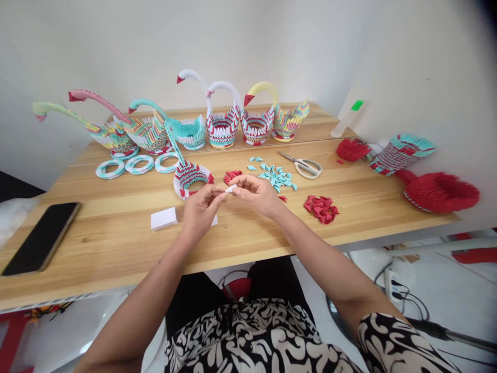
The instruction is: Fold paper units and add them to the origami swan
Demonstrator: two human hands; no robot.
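My left hand (pixel 202 207) and my right hand (pixel 254 192) meet above the wooden table (pixel 116 243). Both pinch a small white folded paper piece (pixel 230 189) between their fingertips. Just behind the hands stands a half-built ring of red, white and teal folded pieces (pixel 191 176). A small stack of white paper slips (pixel 163 218) lies left of my left hand. Loose red folded pieces (pixel 232 176) lie right behind my fingers.
Several paper swans (pixel 221 124) line the back of the table, with three paper rings (pixel 139 165). Teal pieces (pixel 276 176), a red pile (pixel 321 207), scissors (pixel 305 166) and red and teal paper bowls (pixel 438 191) lie to the right. A phone (pixel 41 237) rests at left.
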